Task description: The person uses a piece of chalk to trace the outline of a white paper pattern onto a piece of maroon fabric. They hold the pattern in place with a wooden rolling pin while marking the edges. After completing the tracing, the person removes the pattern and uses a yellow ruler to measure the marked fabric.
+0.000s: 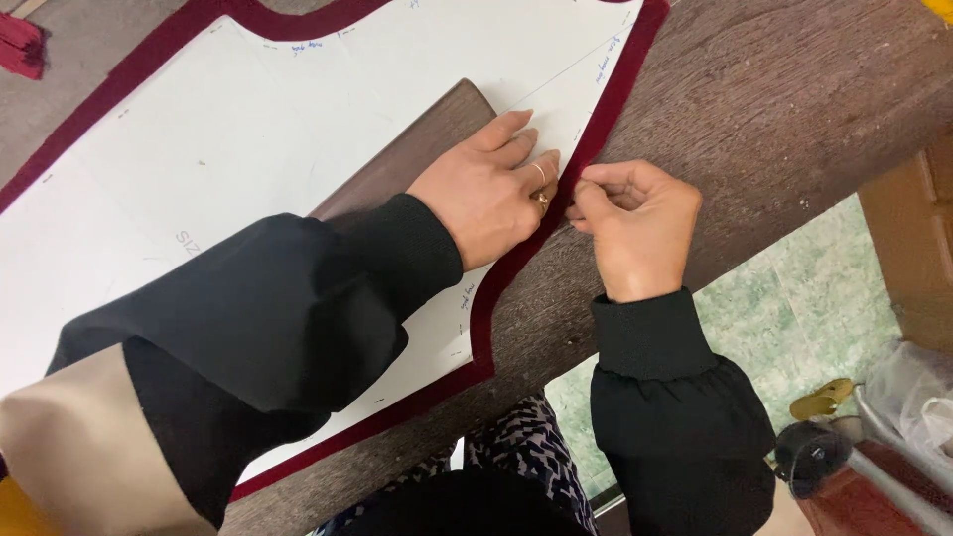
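A white paper pattern (248, 129) lies on dark red fabric (623, 94) spread over a brown wooden table (774, 109). A brown wooden block (407, 159) rests on the pattern. My left hand (486, 189) presses flat on the pattern's right edge, fingers together, rings on one finger. My right hand (635, 223) is beside it, fingertips pinched at the red fabric's edge; whatever small thing it pinches is hidden. Both arms wear black sleeves.
The table edge runs diagonally at lower right, with green patterned floor (794, 318) below. A yellow sandal (822, 400), a round black object (814, 457) and a plastic bag (918, 392) lie on the floor. A red fabric scrap (20, 45) sits at top left.
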